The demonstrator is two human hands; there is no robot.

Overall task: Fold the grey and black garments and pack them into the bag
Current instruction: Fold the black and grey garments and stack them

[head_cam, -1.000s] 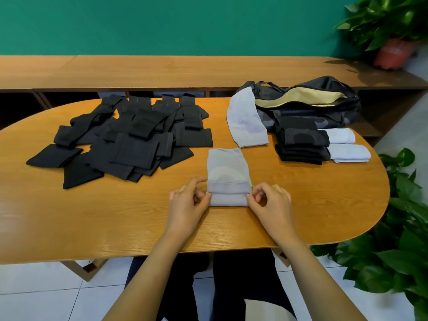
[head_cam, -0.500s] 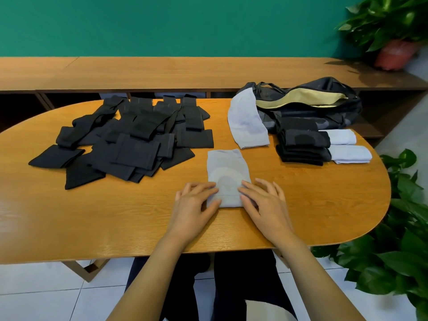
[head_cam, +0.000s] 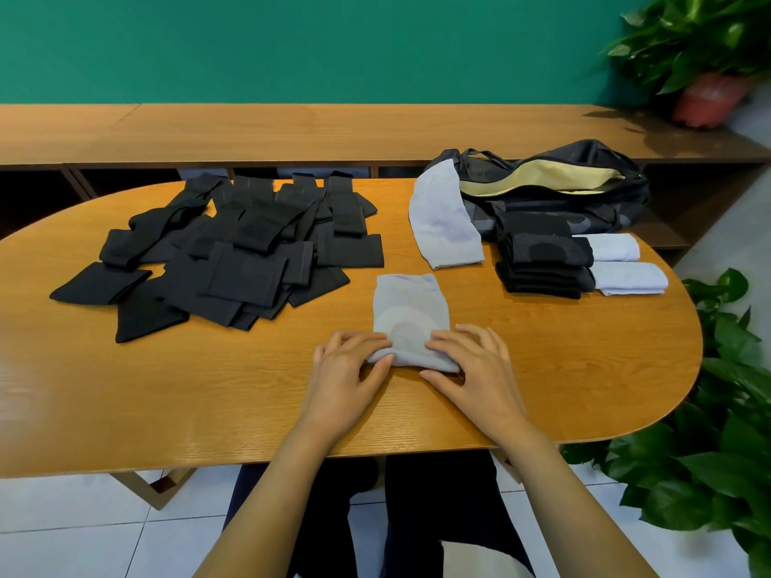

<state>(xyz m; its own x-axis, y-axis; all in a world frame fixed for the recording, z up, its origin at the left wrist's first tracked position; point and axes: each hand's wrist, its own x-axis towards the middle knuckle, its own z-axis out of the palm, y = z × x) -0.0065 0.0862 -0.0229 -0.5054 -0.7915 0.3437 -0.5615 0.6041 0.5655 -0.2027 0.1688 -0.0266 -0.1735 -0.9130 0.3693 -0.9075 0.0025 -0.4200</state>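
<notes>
A grey garment (head_cam: 411, 310) lies flat on the table in front of me, its near end rolled up. My left hand (head_cam: 348, 373) pinches the roll's left end between thumb and fingers. My right hand (head_cam: 473, 365) pinches its right end. A heap of loose black garments (head_cam: 233, 252) covers the table's left half. Another grey garment (head_cam: 442, 219) leans against the open dark bag (head_cam: 555, 185) at the back right. Folded black garments (head_cam: 542, 260) are stacked in front of the bag, with two folded grey ones (head_cam: 626, 277) beside them.
The wooden oval table (head_cam: 167, 390) has a long wooden bench (head_cam: 292, 131) behind it. A potted plant (head_cam: 705, 89) stands on the bench's right end. Leafy plants (head_cam: 730, 431) crowd the table's right edge. My legs show under the table.
Both hands went from the grey garment's near corners to lying flat on it, and now they pinch the near end, which has been rolled further up.
</notes>
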